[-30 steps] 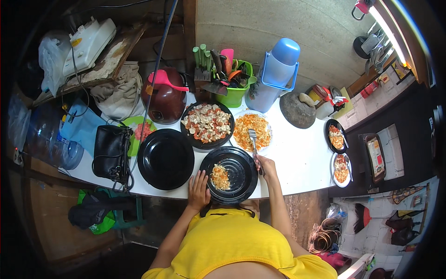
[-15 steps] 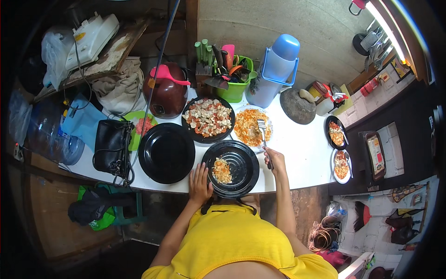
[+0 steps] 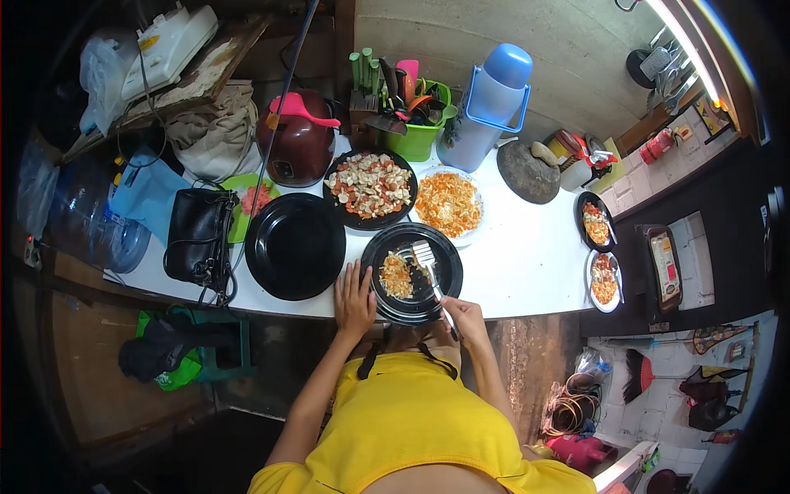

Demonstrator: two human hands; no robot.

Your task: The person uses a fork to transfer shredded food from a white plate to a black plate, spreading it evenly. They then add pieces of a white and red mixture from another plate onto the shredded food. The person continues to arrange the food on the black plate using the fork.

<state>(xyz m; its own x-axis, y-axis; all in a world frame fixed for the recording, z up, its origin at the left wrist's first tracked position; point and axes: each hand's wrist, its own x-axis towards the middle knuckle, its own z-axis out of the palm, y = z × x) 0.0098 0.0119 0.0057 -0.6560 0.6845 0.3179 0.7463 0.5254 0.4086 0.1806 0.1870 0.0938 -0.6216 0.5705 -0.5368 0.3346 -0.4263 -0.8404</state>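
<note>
Fork (image 3: pixel 424 252) and right hand (image 3: pixel 466 319) have swung from the white plate (image 3: pixel 471 236) over to the black plate (image 3: pixel 457 272) nearest the person's body, and a small mound of orange-and-white shreds (image 3: pixel 397 277) lies at 9 o'clock inside its rim. Right fingers are curled closed round the fork's handle, with the hand at about 4 o'clock of the black plate and the tines pointing towards 11 o'clock (whether they carry any food is too small to tell). Left hand (image 3: pixel 354 300) lies open at 8 o'clock by that plate's edge, fingers nearly straight and close together, gripping nothing. From the black plate, the white one sits at 1 o'clock, bearing more of the shreds, and a dark plate (image 3: pixel 374 224) of sliced food at 11. By its look the fork should be light and stiff, best held well back on the handle; the shreds are probably soft and loose, apt to drop between the tines, so a level scoop suits them. The black plate's glossy rim may be slippery, and flat fingers at 8 o'clock would steady it better than a pinch.
</note>
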